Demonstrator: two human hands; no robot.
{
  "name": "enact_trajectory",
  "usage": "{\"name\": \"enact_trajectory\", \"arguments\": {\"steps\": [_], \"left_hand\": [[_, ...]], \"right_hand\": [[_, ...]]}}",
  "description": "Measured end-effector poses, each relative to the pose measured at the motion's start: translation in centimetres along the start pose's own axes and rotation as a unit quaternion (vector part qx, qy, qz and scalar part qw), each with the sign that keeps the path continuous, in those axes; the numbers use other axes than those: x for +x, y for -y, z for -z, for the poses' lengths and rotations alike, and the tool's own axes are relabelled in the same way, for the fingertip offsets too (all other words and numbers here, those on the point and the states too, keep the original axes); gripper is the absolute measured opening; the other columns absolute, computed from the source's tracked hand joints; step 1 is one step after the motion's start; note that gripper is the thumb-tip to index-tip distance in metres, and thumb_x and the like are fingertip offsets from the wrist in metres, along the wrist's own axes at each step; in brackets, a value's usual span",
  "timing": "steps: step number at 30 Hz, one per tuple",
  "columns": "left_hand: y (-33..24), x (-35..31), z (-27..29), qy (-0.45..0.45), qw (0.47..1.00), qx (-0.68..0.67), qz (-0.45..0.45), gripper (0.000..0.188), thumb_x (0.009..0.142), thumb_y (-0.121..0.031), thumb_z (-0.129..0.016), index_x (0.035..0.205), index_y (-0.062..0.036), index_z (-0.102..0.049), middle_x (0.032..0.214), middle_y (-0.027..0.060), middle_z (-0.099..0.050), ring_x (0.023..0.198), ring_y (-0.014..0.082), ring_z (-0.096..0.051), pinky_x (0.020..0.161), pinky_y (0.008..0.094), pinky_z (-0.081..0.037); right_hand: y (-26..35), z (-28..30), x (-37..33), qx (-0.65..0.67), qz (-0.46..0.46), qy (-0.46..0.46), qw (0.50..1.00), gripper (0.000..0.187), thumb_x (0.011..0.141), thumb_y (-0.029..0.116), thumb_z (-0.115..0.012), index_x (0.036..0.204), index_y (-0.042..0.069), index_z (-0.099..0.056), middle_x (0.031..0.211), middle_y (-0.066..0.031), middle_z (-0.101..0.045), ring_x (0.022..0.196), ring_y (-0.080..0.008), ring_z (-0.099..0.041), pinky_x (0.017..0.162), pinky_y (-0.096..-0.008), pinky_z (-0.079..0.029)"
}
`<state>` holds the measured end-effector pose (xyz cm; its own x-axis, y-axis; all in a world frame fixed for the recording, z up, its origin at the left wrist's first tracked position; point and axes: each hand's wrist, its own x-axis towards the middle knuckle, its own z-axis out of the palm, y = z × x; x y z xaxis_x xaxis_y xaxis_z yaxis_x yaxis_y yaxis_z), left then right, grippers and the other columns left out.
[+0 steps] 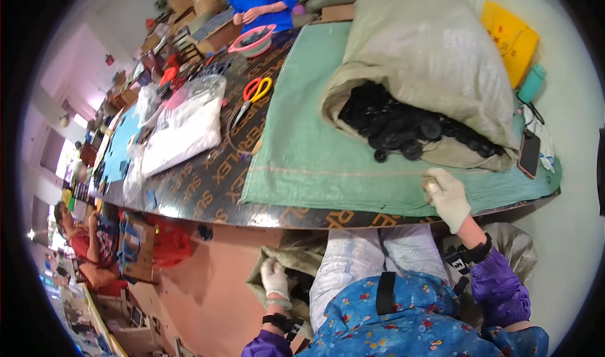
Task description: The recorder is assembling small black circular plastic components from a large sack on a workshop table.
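Observation:
On the green woven sheet (296, 161) lies a large pale woven sack (435, 35), its mouth turned toward me. Black round rubber-like pieces (403, 127) spill at its opening. My right hand (449, 199), in a white glove, is just in front of that mouth above the near table edge. Its fingers are curled together; whatever they hold is too small to name. Down beside my left leg, my left hand (275, 279), also gloved, is at a second open sack (255, 278) with dark contents. Its fingers are closed, and what is in them cannot be made out.
Red-and-yellow-handled scissors (255, 93) and a plastic-wrapped white bundle (186, 120) lie on the dark table (208, 187). At the right are a phone (529, 152), a teal bottle (532, 83) and a yellow bag (509, 40). A person in blue (261, 4) stands across, by a pink basin (253, 42).

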<state>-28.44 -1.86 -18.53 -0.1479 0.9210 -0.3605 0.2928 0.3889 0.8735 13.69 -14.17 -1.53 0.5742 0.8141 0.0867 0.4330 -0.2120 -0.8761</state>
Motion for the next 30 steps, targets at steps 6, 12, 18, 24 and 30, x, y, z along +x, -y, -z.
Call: {"name": "enact_trajectory", "arguments": {"steps": [6,12,18,24,30], "left_hand": [[-17.8,-3.8,-6.0,0.149,0.913,0.015,-0.381,0.010,0.086,-0.002,-0.058,0.095,-0.0019,-0.063,0.084,0.0089,-0.059,0.077,0.0202,-0.058,0.070,0.0298,-0.048],[-25.7,-5.1,-15.1,0.247,0.818,0.087,-0.512,0.018,0.085,-0.004,-0.058,0.102,-0.0049,-0.063,0.091,0.0116,-0.061,0.083,0.0265,-0.061,0.073,0.0320,-0.049],[-27.4,-4.4,-20.7,0.257,0.771,0.151,-0.563,0.022,0.084,-0.008,-0.059,0.106,-0.0068,-0.063,0.098,0.0121,-0.061,0.087,0.0305,-0.061,0.076,0.0347,-0.049],[-28.7,-4.2,-24.8,0.294,0.686,0.276,-0.606,0.042,0.082,-0.017,-0.063,0.123,-0.0115,-0.054,0.128,0.0119,-0.052,0.111,0.0322,-0.055,0.088,0.0380,-0.048],[-29.1,-6.1,-25.4,0.266,0.674,0.416,-0.549,0.036,0.085,-0.021,-0.060,0.120,-0.0163,-0.054,0.116,0.0096,-0.055,0.094,0.0331,-0.061,0.077,0.0402,-0.051]], "right_hand": [[0.1,-2.2,4.3,-0.214,0.185,-0.088,0.955,0.025,0.084,0.014,-0.057,0.108,0.011,-0.060,0.108,-0.0095,-0.060,0.094,-0.0309,-0.059,0.075,-0.0410,-0.050],[2.2,-4.2,5.4,-0.292,0.250,0.054,0.922,0.022,0.083,0.016,-0.056,0.105,0.011,-0.059,0.101,-0.0090,-0.060,0.086,-0.0307,-0.062,0.071,-0.0394,-0.052],[3.3,-6.2,6.4,-0.394,0.162,0.091,0.900,0.026,0.081,0.021,-0.064,0.102,0.008,-0.059,0.100,-0.0120,-0.058,0.090,-0.0312,-0.060,0.073,-0.0417,-0.051],[1.8,-4.4,4.8,-0.377,0.192,0.068,0.904,0.020,0.081,0.023,-0.063,0.094,0.008,-0.061,0.091,-0.0119,-0.059,0.087,-0.0309,-0.061,0.076,-0.0419,-0.050],[0.0,-0.7,2.7,-0.316,0.088,0.009,0.945,0.014,0.085,0.020,-0.054,0.090,0.009,-0.062,0.091,-0.0151,-0.059,0.083,-0.0343,-0.061,0.072,-0.0440,-0.050]]}}
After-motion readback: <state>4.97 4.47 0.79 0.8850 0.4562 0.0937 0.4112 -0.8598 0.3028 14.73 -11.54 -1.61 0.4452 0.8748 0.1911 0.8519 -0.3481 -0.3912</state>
